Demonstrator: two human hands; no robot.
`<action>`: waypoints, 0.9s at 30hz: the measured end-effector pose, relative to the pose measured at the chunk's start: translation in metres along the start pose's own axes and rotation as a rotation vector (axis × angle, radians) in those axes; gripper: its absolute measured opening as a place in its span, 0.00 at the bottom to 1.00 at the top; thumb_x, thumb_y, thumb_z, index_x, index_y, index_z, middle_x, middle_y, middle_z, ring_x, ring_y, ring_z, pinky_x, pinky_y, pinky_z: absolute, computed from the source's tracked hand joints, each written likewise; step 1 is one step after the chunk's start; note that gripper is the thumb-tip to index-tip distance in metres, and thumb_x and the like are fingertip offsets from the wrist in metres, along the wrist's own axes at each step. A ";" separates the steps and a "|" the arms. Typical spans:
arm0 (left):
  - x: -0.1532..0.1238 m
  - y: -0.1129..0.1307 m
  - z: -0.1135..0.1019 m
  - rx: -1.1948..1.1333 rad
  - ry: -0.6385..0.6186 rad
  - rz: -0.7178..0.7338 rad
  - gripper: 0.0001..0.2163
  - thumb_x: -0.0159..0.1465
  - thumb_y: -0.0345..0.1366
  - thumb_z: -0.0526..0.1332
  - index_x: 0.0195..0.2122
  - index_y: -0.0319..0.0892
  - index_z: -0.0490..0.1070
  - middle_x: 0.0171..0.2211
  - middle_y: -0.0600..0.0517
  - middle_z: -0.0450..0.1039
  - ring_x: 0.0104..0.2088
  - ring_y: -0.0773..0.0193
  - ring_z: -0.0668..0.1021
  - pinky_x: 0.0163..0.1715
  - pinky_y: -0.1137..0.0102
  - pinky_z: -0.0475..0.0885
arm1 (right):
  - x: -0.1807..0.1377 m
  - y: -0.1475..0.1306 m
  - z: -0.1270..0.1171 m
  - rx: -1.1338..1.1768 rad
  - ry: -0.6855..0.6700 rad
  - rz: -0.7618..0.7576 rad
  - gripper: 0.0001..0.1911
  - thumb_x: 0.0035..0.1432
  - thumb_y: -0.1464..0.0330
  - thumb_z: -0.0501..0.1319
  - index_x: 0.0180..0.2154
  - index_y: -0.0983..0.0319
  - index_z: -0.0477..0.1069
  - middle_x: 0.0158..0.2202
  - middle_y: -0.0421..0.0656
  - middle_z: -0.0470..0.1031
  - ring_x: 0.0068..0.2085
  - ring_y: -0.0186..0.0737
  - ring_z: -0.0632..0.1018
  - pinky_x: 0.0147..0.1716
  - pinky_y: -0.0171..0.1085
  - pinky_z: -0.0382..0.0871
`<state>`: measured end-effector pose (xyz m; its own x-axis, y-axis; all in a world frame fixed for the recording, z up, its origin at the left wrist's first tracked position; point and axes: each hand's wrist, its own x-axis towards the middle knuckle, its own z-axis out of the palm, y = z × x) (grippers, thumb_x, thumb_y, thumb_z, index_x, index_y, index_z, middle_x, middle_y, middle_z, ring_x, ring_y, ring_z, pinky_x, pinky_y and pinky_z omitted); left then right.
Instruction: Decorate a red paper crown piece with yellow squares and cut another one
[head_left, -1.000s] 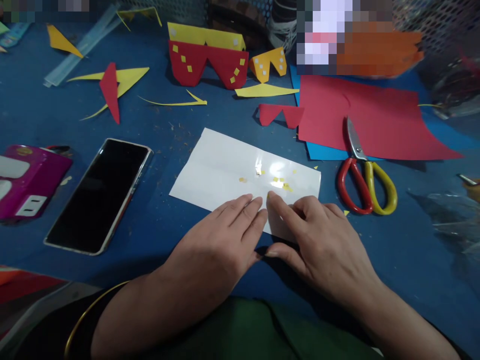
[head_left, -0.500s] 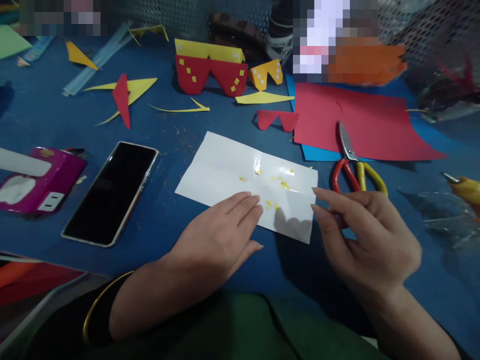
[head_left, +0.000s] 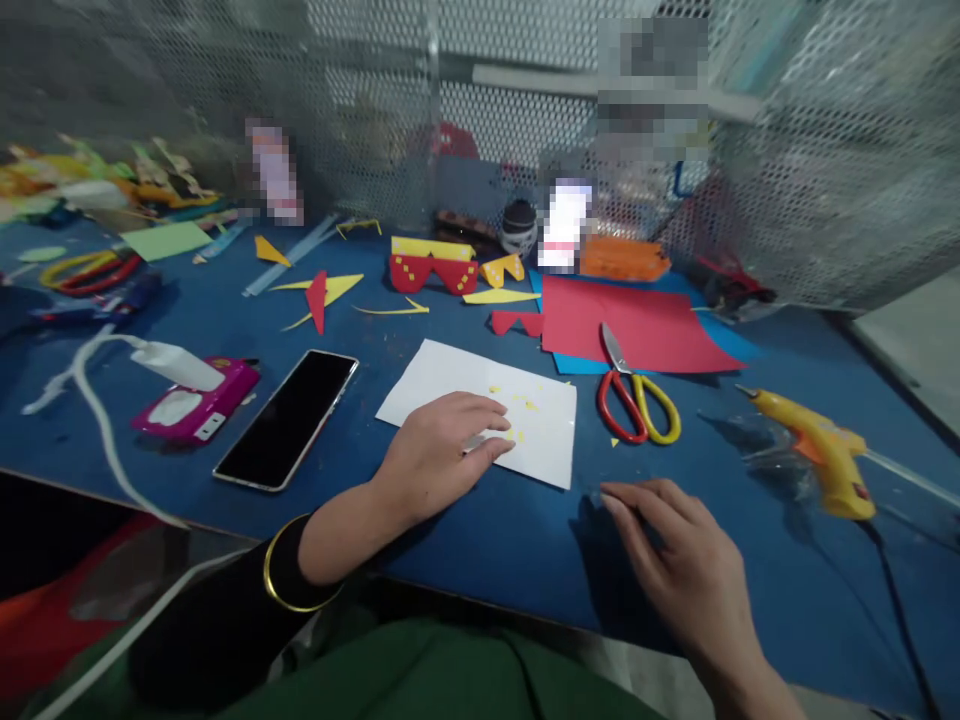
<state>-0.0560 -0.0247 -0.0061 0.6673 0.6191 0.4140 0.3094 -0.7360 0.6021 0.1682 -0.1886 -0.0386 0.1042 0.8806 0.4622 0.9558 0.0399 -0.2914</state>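
Right hand (head_left: 675,565) has left the one white sheet (head_left: 439,385); left hand (head_left: 435,460) lies flat on it, both empty.

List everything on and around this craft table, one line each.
table: one, blue, under everything
mesh wall: one, grey, behind table
white sheet: one, white, centre
paper bits: several, yellow, on white sheet
scissors: one, red and yellow handles, right of sheet
red paper: one, red, behind scissors
phone: one, black, left of sheet
pink box: one, pink, left of phone
glue gun: one, yellow, far right
folded paper piece: one, red and yellow, back centre
bangle: one, gold, left wrist
left hand: one, flat on white sheet
right hand: one, palm down, low over table, front right
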 end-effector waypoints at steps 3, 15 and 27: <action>0.025 0.013 -0.004 -0.141 0.087 -0.205 0.06 0.66 0.35 0.65 0.36 0.42 0.81 0.40 0.50 0.84 0.43 0.61 0.83 0.47 0.68 0.76 | -0.010 0.006 0.006 0.029 0.016 -0.008 0.11 0.70 0.61 0.58 0.41 0.57 0.78 0.35 0.39 0.78 0.34 0.35 0.77 0.35 0.34 0.69; 0.154 -0.042 0.026 0.277 0.005 -0.427 0.10 0.66 0.33 0.65 0.49 0.41 0.78 0.54 0.42 0.77 0.58 0.50 0.75 0.59 0.56 0.70 | -0.011 0.001 0.014 -0.036 0.066 -0.108 0.16 0.73 0.60 0.53 0.39 0.58 0.77 0.32 0.40 0.78 0.31 0.37 0.76 0.34 0.37 0.65; 0.161 -0.037 0.015 -0.097 -0.088 -0.482 0.08 0.68 0.35 0.63 0.42 0.36 0.79 0.43 0.42 0.80 0.44 0.58 0.80 0.47 0.63 0.76 | -0.008 0.002 0.014 0.087 0.017 0.017 0.15 0.70 0.60 0.56 0.38 0.57 0.79 0.33 0.43 0.79 0.32 0.39 0.78 0.32 0.38 0.69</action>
<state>0.0500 0.0984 0.0281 0.5204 0.8538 0.0162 0.5347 -0.3405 0.7734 0.1651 -0.1887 -0.0542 0.1253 0.8733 0.4709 0.9264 0.0668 -0.3706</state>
